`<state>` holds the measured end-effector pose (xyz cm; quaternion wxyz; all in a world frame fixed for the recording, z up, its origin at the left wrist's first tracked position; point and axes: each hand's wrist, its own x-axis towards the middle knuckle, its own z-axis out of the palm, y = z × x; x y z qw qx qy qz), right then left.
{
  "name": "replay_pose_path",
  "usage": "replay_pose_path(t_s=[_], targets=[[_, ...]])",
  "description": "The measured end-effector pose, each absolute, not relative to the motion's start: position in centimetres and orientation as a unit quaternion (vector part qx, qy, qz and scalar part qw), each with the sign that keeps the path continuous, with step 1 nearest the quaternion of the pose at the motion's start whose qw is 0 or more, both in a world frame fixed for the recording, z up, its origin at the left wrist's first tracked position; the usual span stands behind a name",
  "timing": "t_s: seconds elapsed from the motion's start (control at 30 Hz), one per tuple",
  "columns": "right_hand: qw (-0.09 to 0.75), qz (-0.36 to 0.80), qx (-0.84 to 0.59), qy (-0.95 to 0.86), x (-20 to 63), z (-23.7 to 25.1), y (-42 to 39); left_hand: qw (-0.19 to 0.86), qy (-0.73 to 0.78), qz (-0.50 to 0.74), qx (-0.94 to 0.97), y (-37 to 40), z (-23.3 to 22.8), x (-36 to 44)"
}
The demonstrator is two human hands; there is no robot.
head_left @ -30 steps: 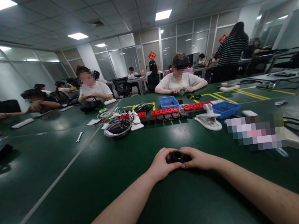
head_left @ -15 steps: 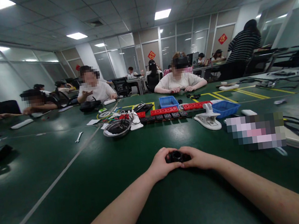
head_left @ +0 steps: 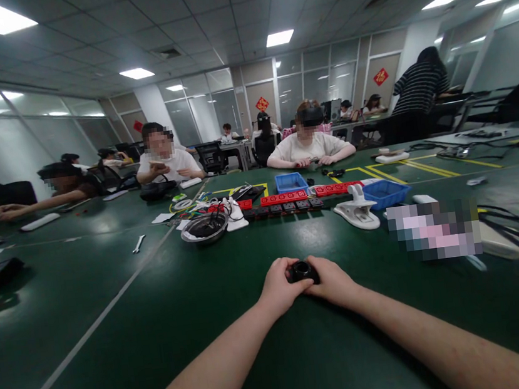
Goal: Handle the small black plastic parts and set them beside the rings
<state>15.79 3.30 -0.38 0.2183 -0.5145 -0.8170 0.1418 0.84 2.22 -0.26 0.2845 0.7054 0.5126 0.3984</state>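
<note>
The black object (head_left: 302, 269) was clasped between the left hand (head_left: 279, 288) and the right hand (head_left: 332, 280), held to the right of the former and the left of the latter, neither being nearer (its long axis, partly covered, could not be made out).

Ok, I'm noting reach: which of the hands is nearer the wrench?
Left. The left hand is right of the wrench and nearer the camera; the right hand is farther right.
</note>
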Motion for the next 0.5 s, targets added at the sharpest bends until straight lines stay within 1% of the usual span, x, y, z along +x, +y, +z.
replay_pose_path(t_s=[0.17,0.3,0.4,0.5], targets=[[0.216,0.262,-0.387,-0.857,17.1,0.9,3.8,0.318,0.449,0.356,0.755,2.0,0.7,0.2],[0.198,0.346,-0.339,-0.852,17.7,1.4,4.4,0.324,0.433,0.34,0.769,2.0,1.0,-0.1],[0.199,0.372,-0.321,-0.848,17.8,1.5,4.6,0.327,0.428,0.336,0.772,2.1,1.1,-0.1],[0.198,0.366,-0.323,-0.85,17.8,1.4,4.7,0.326,0.425,0.335,0.775,2.0,1.2,-0.1]])
